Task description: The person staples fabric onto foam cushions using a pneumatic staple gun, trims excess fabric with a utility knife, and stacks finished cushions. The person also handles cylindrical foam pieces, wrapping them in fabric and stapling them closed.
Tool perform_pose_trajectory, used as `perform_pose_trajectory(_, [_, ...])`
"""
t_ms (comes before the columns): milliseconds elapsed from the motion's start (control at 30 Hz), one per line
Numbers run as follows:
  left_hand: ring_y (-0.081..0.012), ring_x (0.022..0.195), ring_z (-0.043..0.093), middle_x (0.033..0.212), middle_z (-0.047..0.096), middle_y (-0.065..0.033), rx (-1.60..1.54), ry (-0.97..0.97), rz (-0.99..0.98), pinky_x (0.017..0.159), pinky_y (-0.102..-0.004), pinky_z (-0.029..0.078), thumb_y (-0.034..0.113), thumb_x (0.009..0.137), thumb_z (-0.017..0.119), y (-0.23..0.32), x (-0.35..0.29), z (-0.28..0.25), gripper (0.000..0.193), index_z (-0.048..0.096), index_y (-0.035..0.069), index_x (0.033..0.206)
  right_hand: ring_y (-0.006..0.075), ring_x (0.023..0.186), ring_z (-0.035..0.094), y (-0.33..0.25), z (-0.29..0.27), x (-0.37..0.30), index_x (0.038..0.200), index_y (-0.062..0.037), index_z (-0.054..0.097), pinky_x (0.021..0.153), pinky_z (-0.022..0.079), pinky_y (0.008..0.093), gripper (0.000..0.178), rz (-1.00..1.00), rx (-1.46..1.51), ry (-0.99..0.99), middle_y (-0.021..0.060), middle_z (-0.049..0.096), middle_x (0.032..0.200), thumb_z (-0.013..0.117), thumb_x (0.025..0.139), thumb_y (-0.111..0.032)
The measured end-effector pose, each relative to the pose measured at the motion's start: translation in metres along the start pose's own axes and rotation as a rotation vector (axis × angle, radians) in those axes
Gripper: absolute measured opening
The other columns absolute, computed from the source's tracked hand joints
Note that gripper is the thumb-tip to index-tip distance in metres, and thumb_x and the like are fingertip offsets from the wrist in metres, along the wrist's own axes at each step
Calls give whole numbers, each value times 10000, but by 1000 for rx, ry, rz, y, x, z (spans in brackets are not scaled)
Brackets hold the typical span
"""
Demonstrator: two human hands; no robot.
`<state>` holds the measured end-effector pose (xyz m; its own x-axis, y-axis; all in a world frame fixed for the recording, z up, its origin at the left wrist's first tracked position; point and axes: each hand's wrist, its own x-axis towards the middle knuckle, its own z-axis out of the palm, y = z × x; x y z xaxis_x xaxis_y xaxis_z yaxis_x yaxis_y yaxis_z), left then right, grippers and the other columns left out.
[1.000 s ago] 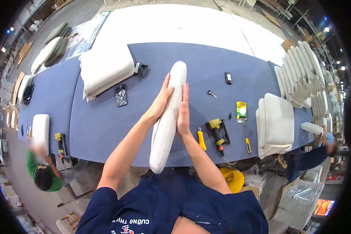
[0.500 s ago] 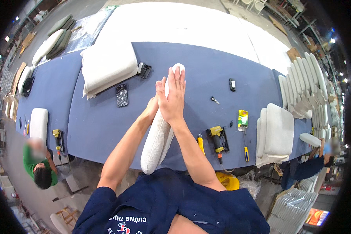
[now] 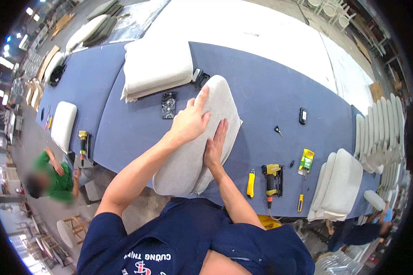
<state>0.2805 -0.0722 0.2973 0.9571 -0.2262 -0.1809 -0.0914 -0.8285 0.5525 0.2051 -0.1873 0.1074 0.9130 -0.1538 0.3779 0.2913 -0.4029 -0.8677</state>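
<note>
A light grey fabric-covered seat pad [image 3: 181, 160] stands tilted on the blue tabletop in front of me, its broad face showing. Along its right side runs a crease; whether a second pad lies behind it I cannot tell. My left hand [image 3: 191, 120] lies on the upper part of the face, with the index finger stretched toward the far tip. Flat against the pad at the crease, my right hand [image 3: 215, 146] has its fingers stretched out. Neither hand is wrapped around it.
Right of the pad lie a yellow cutter [image 3: 251, 183], a staple gun [image 3: 273, 178], a screwdriver [image 3: 300, 202] and a small green-yellow box [image 3: 307, 159]. Pads are stacked at the right [image 3: 342, 181] and far left [image 3: 158, 66], near a phone [image 3: 168, 105]. Co-workers [image 3: 55, 178] are at both sides.
The pad has turned from nearly edge-on to show its broad face. My hands, pressed close together along it before, are now apart, the left higher than the right. The whole view has shifted.
</note>
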Motion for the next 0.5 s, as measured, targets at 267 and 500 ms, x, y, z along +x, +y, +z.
perform_pose_trajectory(267, [-481,1143,676,1304,649,-299,75,120,120,977,-559,540,286,1045,603,-39,13,-3,808,140,237,1705,464,1621,72,19,4,-34,1677,14,181,1307,50,563,768,179,-125,-18,277,114,1747,448,1104,-422])
perform_pose_trajectory(500, [-492,1222,647,1419,610,-309,37,114,90,1064,-543,503,233,1067,582,-47,2,-8,783,132,276,1706,439,1617,144,-287,-7,90,1677,-29,240,1309,76,561,960,-748,549,154,225,181,1750,533,998,-641])
